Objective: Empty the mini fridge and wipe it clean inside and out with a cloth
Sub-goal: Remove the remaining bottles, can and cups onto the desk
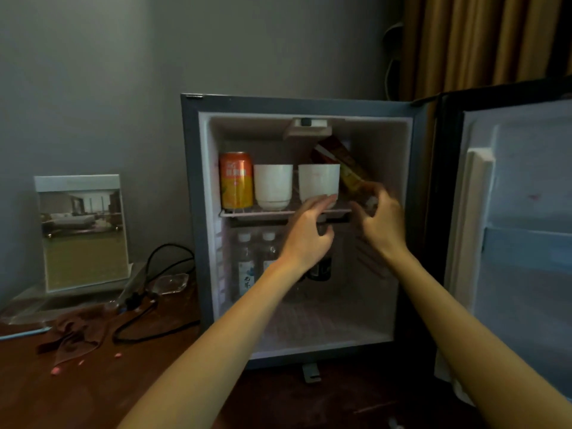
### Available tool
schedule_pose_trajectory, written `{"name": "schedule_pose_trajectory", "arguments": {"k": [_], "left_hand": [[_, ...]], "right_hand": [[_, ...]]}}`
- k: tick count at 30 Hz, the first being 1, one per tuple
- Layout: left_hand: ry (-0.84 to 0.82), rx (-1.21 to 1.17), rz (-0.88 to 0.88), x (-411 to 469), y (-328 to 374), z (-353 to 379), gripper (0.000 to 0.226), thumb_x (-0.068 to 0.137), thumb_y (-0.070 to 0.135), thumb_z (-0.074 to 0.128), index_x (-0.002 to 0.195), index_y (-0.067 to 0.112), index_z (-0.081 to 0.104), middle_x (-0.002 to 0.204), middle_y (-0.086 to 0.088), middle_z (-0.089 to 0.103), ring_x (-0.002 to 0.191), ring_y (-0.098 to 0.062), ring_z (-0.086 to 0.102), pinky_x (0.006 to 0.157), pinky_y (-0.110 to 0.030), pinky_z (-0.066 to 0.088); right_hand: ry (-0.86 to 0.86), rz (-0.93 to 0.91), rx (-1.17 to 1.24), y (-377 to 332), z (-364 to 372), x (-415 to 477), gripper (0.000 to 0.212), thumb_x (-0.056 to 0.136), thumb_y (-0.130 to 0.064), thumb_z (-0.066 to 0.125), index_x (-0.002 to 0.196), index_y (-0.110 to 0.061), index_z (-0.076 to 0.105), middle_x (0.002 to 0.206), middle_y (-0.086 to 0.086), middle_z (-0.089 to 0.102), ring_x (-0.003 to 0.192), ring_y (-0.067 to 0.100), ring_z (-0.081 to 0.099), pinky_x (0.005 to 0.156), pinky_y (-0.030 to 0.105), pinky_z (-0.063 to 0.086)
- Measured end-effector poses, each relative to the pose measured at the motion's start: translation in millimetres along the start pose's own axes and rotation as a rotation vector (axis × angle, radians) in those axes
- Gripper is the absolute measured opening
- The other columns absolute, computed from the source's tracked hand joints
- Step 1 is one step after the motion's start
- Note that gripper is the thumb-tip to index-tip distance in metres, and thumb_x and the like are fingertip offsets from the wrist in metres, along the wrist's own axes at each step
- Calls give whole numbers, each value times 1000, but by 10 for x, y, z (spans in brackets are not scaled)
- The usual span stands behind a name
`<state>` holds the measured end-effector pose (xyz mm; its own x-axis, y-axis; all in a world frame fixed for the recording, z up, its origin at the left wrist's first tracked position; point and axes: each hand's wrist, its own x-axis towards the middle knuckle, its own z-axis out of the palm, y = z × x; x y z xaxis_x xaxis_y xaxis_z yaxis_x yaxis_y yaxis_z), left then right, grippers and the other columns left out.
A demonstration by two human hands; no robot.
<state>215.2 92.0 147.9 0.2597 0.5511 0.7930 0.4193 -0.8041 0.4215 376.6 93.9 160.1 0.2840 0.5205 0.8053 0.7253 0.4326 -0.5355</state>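
Observation:
The mini fridge stands on a wooden table with its door swung open to the right. On its wire shelf stand an orange can and two white cups. A red and yellow carton leans tilted at the shelf's right end. My right hand grips the carton's lower end. My left hand reaches in with fingers extended, its fingertips at the base of the right cup. Below the shelf stand two clear bottles and a dark can, partly hidden by my left hand.
A brown cloth lies crumpled on the table left of the fridge. Behind it stand an acrylic photo stand, a black cable and a glass ashtray. Small pink bits dot the table. Curtains hang at the back right.

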Motion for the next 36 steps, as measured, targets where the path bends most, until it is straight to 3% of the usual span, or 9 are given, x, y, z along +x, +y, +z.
{"name": "schedule_pose_trajectory", "arguments": {"k": [4,11,15,21,26,36], "left_hand": [[-74,39,16,152,-21,46,58,92,8,58,145,25,42,150,7,39,140,-5,30,111,-14,23],[-122,111,85,166,-145,38,60,94,10,56,148,27,37,154,6,33,143,-6,24,114,-18,21],[-150,121,93,155,-177,12,61,95,11,55,149,28,34,157,8,28,144,-5,20,113,-18,20],[-223,131,63,123,-213,-37,65,95,15,56,151,33,27,160,13,17,147,-5,10,119,-36,23],[-292,146,47,86,-188,-160,69,96,13,55,151,35,22,160,15,11,145,-1,2,118,-30,14],[-323,238,64,104,-135,-231,70,97,12,53,152,31,16,160,11,10,148,-11,3,121,-34,5]], "right_hand": [[-14,-87,-120,33,4,160,53,87,-20,68,134,-9,48,133,17,44,122,33,44,100,45,41],[-128,58,-247,70,154,287,72,90,-28,63,150,-19,24,146,18,31,127,39,42,99,53,43],[-124,79,-344,63,188,325,74,91,-35,60,151,-16,20,147,20,33,129,39,41,101,51,42],[-181,103,-669,-60,233,483,76,92,-28,60,152,-18,15,143,25,33,122,43,46,97,47,42],[-202,76,-826,-142,236,575,73,93,-19,59,151,-16,15,142,23,34,114,41,54,90,46,46],[-257,4,-853,-106,185,639,75,97,-22,53,154,-20,6,137,24,40,115,41,53,89,46,46]]}}
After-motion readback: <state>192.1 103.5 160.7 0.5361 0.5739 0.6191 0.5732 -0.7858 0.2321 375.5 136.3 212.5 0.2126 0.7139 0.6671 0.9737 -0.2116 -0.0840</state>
